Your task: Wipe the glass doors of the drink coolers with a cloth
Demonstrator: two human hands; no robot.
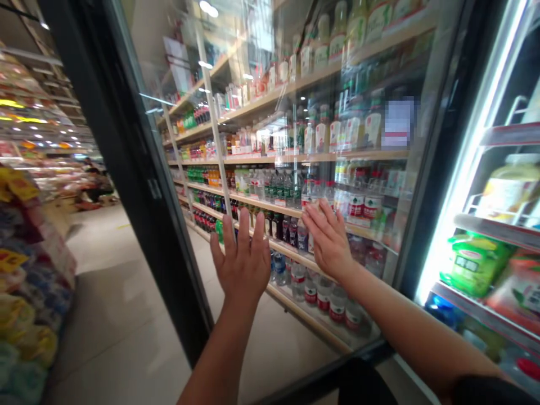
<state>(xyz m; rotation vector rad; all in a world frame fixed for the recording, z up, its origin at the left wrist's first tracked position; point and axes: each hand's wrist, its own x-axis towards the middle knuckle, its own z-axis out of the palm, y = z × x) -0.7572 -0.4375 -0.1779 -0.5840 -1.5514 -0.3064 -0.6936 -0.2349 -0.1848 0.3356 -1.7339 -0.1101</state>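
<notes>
A glass cooler door (270, 349) with a black frame stands swung open before me. My left hand (243, 261) is raised in front of the pane, fingers spread and pointing up, nothing held. To its right, my right hand (329, 241) lies flat toward the same glass, fingers stretched and leaning to the left; no object shows in it. Both palms face the glass; whether they touch it or stop just short, I cannot tell. Bottles on wooden shelves (287, 247) show in the pane behind the fingers.
At the right, lit cooler shelves (498, 228) hold a green pouch (475, 264) and a bottle with a pale label (506, 188). On the left, a display of colourful packages (25, 292) borders the tiled floor (118, 315). A person (99, 180) is blurred far down the aisle.
</notes>
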